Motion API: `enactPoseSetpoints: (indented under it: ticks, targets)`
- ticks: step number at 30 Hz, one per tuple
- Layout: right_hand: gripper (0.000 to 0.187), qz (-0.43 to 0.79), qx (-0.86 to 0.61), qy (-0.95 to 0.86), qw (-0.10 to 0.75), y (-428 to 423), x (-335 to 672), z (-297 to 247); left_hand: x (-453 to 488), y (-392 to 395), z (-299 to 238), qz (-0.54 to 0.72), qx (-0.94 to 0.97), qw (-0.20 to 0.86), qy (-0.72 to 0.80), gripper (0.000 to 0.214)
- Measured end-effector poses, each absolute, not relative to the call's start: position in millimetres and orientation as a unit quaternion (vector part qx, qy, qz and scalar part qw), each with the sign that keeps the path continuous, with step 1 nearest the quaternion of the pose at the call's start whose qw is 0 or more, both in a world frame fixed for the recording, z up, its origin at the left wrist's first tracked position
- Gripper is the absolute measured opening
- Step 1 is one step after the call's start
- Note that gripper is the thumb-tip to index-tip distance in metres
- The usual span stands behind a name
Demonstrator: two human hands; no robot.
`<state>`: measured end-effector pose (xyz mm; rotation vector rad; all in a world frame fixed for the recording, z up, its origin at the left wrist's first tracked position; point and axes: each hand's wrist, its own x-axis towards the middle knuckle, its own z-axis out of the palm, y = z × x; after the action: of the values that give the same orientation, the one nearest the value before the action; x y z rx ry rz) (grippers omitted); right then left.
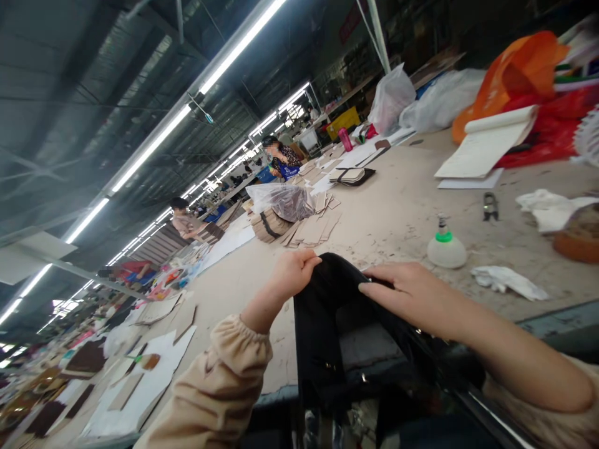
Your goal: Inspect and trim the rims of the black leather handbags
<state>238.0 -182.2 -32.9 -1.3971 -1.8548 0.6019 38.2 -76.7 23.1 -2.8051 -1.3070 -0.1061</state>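
A wide black strap (318, 324), leather-like and bent into an arch, rises over the table's near edge. Small shiny metal spots show along its lower part, where dark material and reflections make its ends hard to make out. My left hand (294, 271) pinches the top left of the arch between thumb and fingers. On the right side, my right hand (407, 290) grips the strap's edge, thumb on the near face and fingers behind. Beyond my right hand stands a round white bottle (447, 251) with a green collar and a metal tip.
Near the bottle lie a crumpled white cloth (508, 280) and a small dark clip-like tool (490, 207). A notepad (489, 140) rests before orange and red bags (519, 81). Ahead is a plastic-covered bundle (271, 224) with brown pieces. Co-workers (187, 221) stand farther down the tables.
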Motion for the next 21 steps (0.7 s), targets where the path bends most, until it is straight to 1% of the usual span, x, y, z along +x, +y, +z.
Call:
enactPoseSetpoints:
  ticks: [3,5,9,11,18,21]
  targets:
    - [0.035,0.233,-0.552,-0.719,0.352,-181.8,238.5,-33.2,41.4,-75.1,23.2,-0.025,-0.906,0.057,-0.418,0.028]
    - [0.034,0.232,-0.559,-0.717,0.346,-181.4,238.8,-33.3,42.4,-75.1,21.8,-0.036,-0.905,0.059,-0.420,0.028]
    - [0.033,0.234,-0.569,-0.718,0.327,-180.8,237.8,-32.5,47.7,-73.7,17.4,-0.073,-0.908,-0.008,-0.412,0.030]
    - [0.034,0.232,-0.572,-0.719,0.319,-180.5,237.0,-32.1,52.3,-71.4,16.2,-0.085,-0.913,-0.022,-0.399,0.031]
    - [0.039,0.244,-0.573,-0.717,0.312,-178.5,237.9,-32.4,60.9,-65.7,15.4,-0.070,-0.922,0.067,-0.375,0.028]
    - [0.041,0.251,-0.568,-0.717,0.316,-178.0,237.3,-32.7,58.5,-65.5,14.9,-0.076,-0.920,0.080,-0.377,0.029]
